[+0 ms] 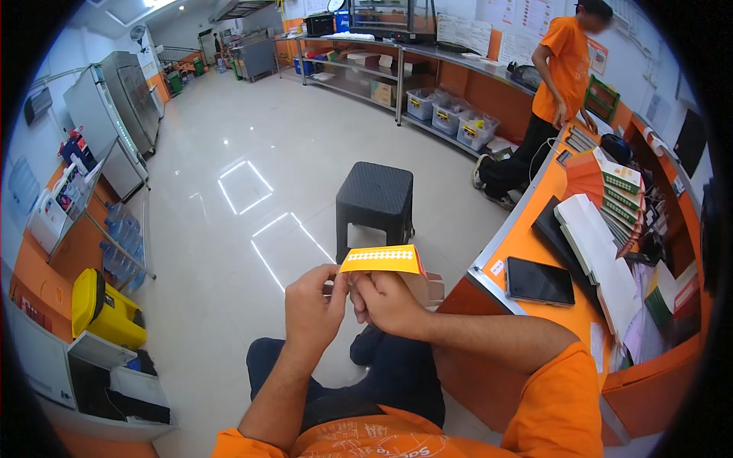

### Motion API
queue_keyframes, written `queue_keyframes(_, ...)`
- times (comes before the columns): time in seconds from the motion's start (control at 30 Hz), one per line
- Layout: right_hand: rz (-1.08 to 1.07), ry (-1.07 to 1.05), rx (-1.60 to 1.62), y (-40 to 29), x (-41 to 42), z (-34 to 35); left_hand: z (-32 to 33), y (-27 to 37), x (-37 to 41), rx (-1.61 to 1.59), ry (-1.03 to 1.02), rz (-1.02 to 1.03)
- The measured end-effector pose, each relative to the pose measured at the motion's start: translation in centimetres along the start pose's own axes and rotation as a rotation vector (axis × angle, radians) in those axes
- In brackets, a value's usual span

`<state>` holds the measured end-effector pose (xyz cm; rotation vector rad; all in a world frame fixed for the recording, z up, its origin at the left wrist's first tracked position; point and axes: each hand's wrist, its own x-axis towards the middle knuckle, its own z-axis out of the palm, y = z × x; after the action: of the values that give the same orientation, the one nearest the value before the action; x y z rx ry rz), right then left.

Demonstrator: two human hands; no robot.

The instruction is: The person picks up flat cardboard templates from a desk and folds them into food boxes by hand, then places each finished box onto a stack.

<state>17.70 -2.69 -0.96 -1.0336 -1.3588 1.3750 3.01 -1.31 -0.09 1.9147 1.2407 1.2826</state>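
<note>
Both of my hands hold a yellow and white paperboard carton (380, 258) in front of my lap. My left hand (315, 297) pinches its left lower corner between thumb and fingers. Against the carton's underside, my right hand (389, 301) has its fingers curled, and the fingertips are partly hidden. The carton's yellow face bears a band of white pattern and a red edge shows at its right. Its pale inner side hangs down behind my right wrist.
A black plastic stool (375, 192) stands ahead. On the orange counter (518, 240) at right are a smartphone (539, 281), white paperboard pieces (601, 263) and a fanned stack of printed cartons (607, 189). A person (564, 63) stands at its far end. A yellow bin (106, 309) is at left.
</note>
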Motion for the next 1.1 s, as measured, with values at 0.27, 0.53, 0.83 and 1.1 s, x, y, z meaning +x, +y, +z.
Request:
queue_keyframes(0.27,-0.146,0.096,-0.227,-1.1,-0.2,-0.2,-0.3,0.7,0.3,0.139,0.036,0.092)
queue_keyframes(0.53,-0.037,-0.032,0.025,0.1,0.7,-0.1,-0.7,0.2,0.1,0.119,0.061,0.165)
queue_keyframes(0.83,-0.235,0.092,-0.199,0.7,0.8,-0.8,-0.9,1.1,0.0,-0.135,0.023,-0.043)
queue_keyframes(1.1,-0.427,0.031,-0.706,0.3,0.8,-1.7,-0.6,0.4,0.1,0.076,-0.041,0.018)
